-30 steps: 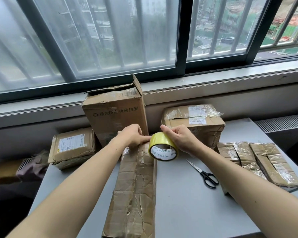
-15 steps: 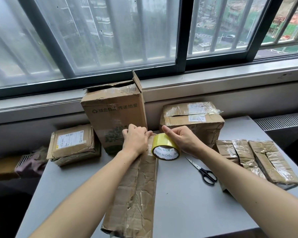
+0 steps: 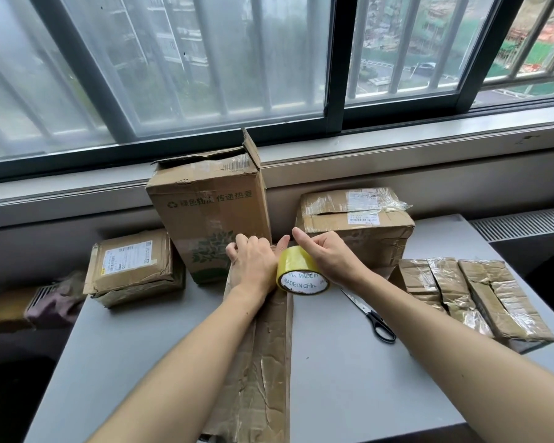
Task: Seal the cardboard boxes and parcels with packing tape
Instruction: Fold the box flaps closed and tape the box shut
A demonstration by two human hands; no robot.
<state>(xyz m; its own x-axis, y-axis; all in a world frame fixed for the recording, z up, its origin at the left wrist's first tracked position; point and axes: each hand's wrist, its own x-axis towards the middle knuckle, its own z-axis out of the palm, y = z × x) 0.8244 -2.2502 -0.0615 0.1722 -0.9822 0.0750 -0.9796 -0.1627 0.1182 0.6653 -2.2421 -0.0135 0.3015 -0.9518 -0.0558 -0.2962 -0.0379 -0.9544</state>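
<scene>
Tape roll (image 3: 296, 263), in right hand (image 3: 331, 259), against parcel (image 3: 263, 362)

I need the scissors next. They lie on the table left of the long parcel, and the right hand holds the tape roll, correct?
No: the head view shows the scissors lying on the table right of the long parcel, not left. The right hand does hold the tape roll.

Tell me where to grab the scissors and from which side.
Take the scissors by the black handle loops, coming from above at the near end. They lie flat and closed on the table, blades pointing away toward the tape roll, loops toward the person.
</scene>
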